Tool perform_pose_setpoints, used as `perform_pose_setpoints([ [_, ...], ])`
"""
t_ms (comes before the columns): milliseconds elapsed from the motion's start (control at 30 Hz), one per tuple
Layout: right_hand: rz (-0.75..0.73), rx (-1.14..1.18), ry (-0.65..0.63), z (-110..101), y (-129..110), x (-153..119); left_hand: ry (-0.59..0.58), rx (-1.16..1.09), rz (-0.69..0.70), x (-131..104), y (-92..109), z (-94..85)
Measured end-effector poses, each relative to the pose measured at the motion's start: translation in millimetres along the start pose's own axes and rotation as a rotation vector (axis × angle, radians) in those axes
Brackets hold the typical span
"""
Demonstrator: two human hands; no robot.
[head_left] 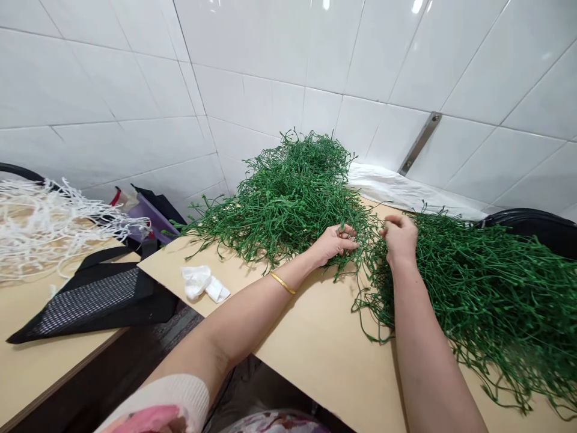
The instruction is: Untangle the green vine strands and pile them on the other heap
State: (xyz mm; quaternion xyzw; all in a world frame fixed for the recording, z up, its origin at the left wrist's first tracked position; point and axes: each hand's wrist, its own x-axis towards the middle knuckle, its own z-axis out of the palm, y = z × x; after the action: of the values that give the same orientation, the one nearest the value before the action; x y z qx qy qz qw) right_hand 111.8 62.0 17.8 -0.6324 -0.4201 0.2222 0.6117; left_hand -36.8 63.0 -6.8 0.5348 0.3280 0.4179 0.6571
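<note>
Strands (pixel 293 198), green, heaped centre and right of frame. Left hand (pixel 332 245): fingers seemingly pinching strands. Right hand (pixel 400 242): fingers curled, grip unclear. Apparent step: separating; next move calls for gentle untangling.

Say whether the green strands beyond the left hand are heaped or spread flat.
Heaped: the green strands rise in a tangled mound beyond the left hand, spilling onto the table.

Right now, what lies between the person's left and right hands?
In the head view, thin green stems lie between the left hand and the right hand.
</note>
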Motion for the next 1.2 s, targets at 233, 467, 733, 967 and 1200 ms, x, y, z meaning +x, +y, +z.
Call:
perform_pose_setpoints([
  [233, 0.146, 0.101, -0.418, 13.7, 7.5, -13.2, -0.070, 0.053, 0.072, -1.3, -1.4, 1.0],
  [467, 0.122, 0.185, -0.386, 16.9, 0.4, -14.9, -0.043, 0.236, 0.129, -1.3, -4.3, 10.9],
  [733, -0.010, 0.216, -0.186, 9.6, -3.1, -4.7, 0.250, 0.860, 0.459, -37.7, 72.4, 8.7],
  [967, 0.057, 0.181, -0.294, 7.9, -9.2, -7.1, 0.031, 1.450, 0.642, 19.2, 106.0, -21.6],
  [1200, 0.086, 0.006, -0.520, -4.6, -26.5, -18.8, 0.018, 1.542, 0.269, 76.3, 78.4, -54.2],
])
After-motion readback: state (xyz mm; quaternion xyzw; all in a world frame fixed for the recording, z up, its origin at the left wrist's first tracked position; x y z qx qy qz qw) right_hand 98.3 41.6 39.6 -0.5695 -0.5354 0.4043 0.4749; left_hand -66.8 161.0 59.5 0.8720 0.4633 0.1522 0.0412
